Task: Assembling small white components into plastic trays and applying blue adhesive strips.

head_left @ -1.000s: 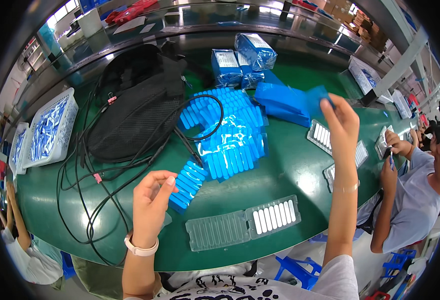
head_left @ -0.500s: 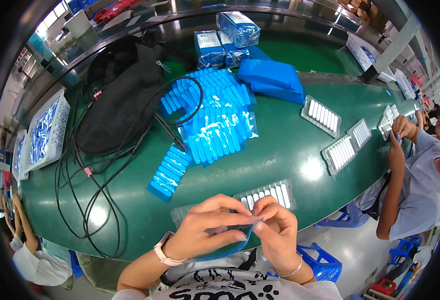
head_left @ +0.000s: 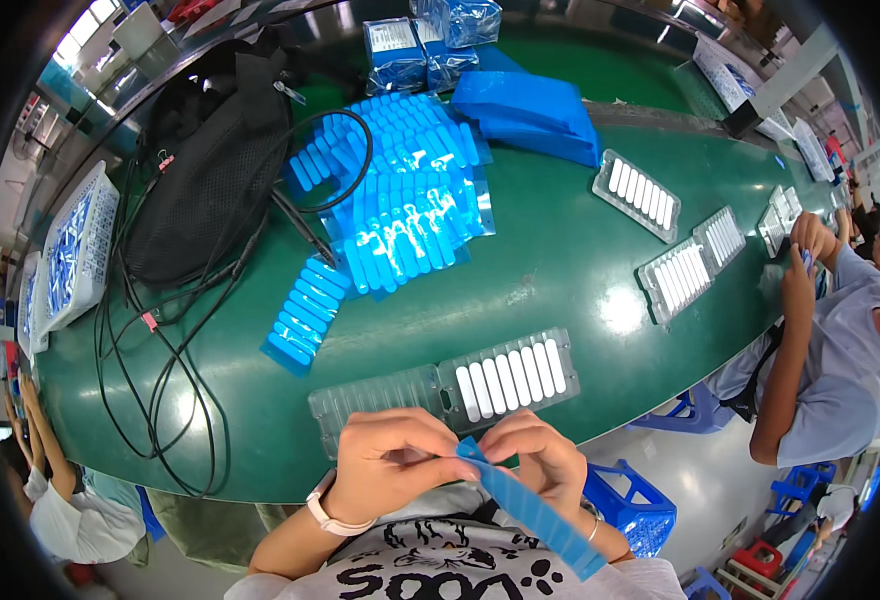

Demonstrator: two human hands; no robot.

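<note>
Across the green table (head_left: 430, 320), a black bag (head_left: 210, 170) was set far to the left, and a pile of blue sheets (head_left: 400, 190) was spread well beyond the hands. An open clear case (head_left: 385, 395) was laid just past the knuckles, its left half partly covered by the left hand (head_left: 395, 455); in its right half white sticks (head_left: 516, 380) were lined up, beyond the right hand (head_left: 538, 460).

Both hands were held together near the body, fingertips almost meeting, and a blue strip (head_left: 540, 515) was pinched between them by its upper end only. That end was gripped by the left thumb and forefinger; it was met from the other side by the right fingers, though the right thumb's hold was hidden and could not be told. From there the strip's long axis was slanted down and rightward, toward the body, its free end left unsupported. Its length was passed across the right hand, so the right was nearer to most of it.
</note>
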